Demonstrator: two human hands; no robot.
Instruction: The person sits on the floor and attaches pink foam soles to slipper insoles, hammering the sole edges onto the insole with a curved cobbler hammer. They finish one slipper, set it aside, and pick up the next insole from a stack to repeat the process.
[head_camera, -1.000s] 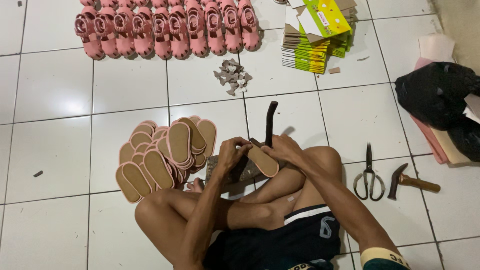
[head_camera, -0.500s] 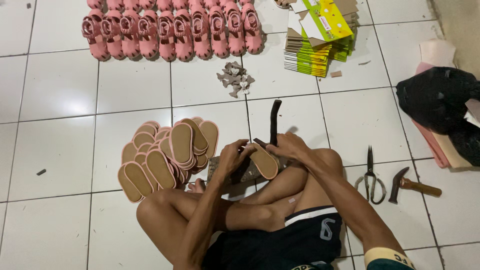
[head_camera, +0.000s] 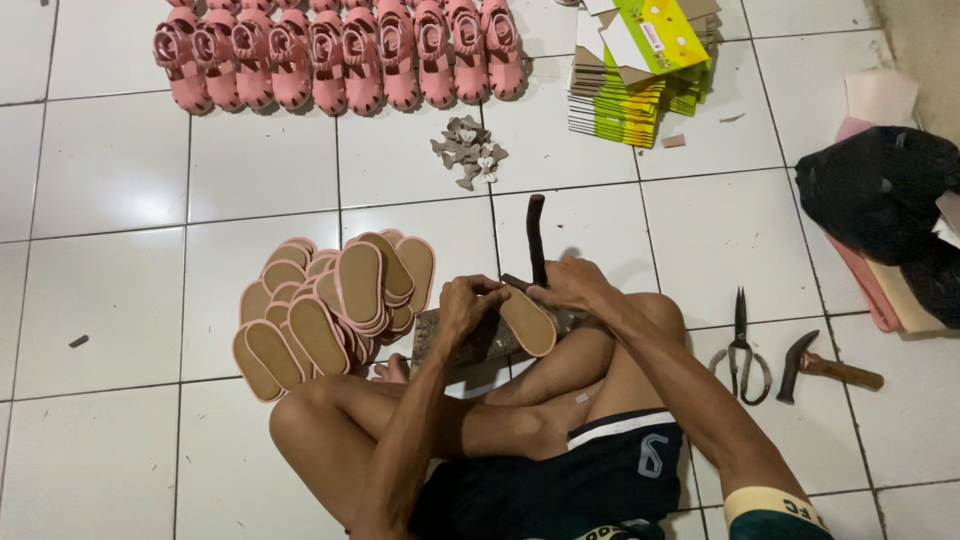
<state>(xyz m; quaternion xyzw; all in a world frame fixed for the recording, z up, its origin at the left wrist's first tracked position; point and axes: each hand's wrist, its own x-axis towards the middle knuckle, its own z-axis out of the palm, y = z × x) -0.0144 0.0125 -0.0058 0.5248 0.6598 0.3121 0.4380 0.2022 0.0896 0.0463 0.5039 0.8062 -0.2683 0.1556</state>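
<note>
A stack of flattened cartons (head_camera: 640, 75) lies on the white tiled floor (head_camera: 110, 170) near its far edge, right of centre; the cartons are rectangular, lime green and yellow with brown card edges showing in layers; the top one (head_camera: 655, 35) lies askew, a small red patch on its green face; a small card scrap (head_camera: 673, 141) lies just beside the stack's right corner.

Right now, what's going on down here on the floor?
A person sits cross-legged on the white tiled floor, with the left hand and right hand both on a tan shoe sole set over a dark stand. A pile of matching soles lies beside the knee, pink sandals line the far tiles, and scissors and a hammer lie alongside.
</note>
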